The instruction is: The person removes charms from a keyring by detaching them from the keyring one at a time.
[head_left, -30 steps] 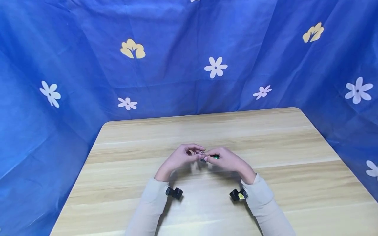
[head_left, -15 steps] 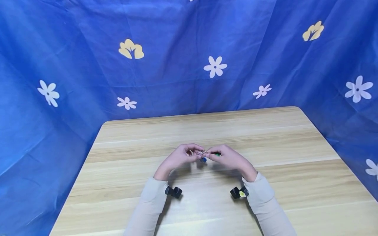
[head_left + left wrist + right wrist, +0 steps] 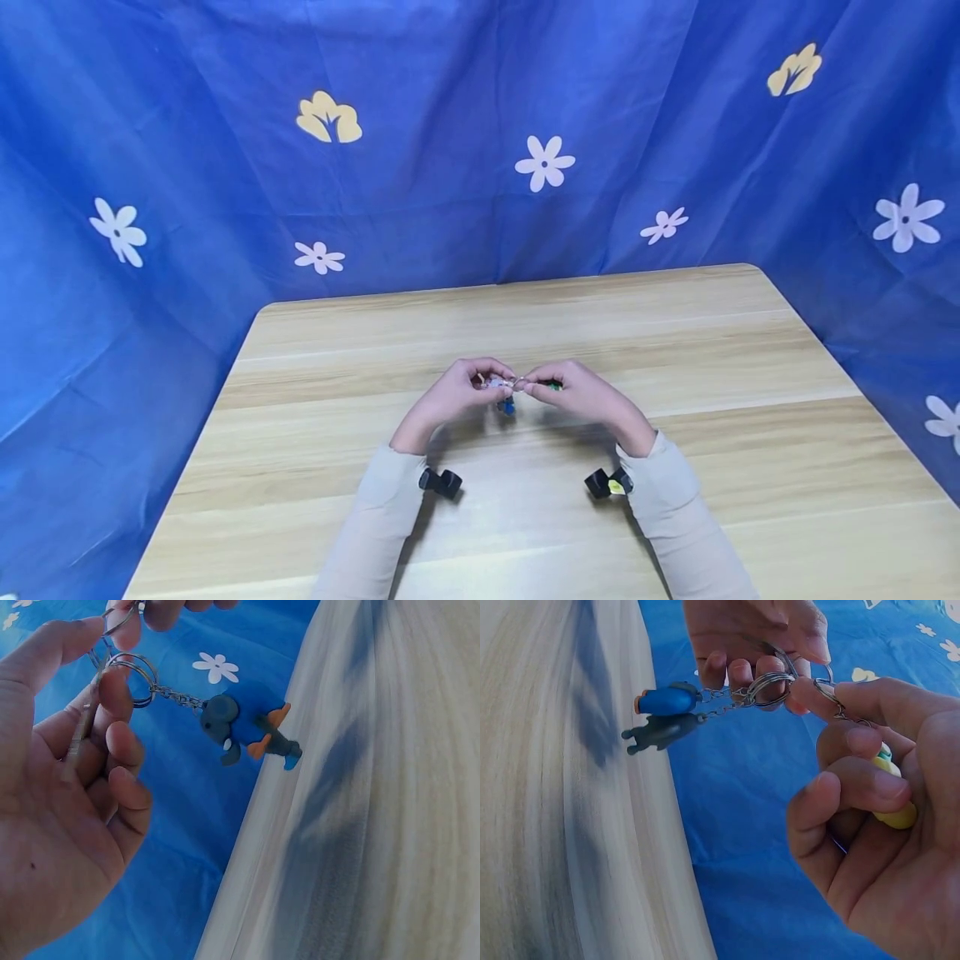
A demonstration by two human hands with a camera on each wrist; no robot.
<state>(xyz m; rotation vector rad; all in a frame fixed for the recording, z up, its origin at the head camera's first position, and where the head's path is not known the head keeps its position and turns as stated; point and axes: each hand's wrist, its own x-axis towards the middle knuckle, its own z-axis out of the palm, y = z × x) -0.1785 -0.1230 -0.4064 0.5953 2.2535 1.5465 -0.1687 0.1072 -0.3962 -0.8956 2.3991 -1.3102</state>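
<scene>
Both hands meet over the table in the head view. My left hand (image 3: 456,397) pinches metal key rings (image 3: 142,675) between thumb and fingertip, and a flat silver key-like piece (image 3: 79,735) lies along its fingers. From these rings, on short chains, hang an elephant figure (image 3: 259,712) in blue with orange parts and a grey figure (image 3: 662,732). My right hand (image 3: 588,402) pinches a separate split ring (image 3: 826,694) at its fingertips, right beside the left hand's rings. A yellow charm with a green top (image 3: 898,814) is partly hidden in the right hand's curled fingers.
The hands are above a light wood-grain table (image 3: 517,517). A blue curtain (image 3: 450,208) with white and yellow flowers surrounds its back and sides. Black wrist cameras, left (image 3: 442,485) and right (image 3: 606,483), sit at the beige cuffs.
The fingertips have drawn slightly apart, and metal rings now show between them. The blue figure has come into view below the left hand and shifted left. The head view has tilted a little downward.
</scene>
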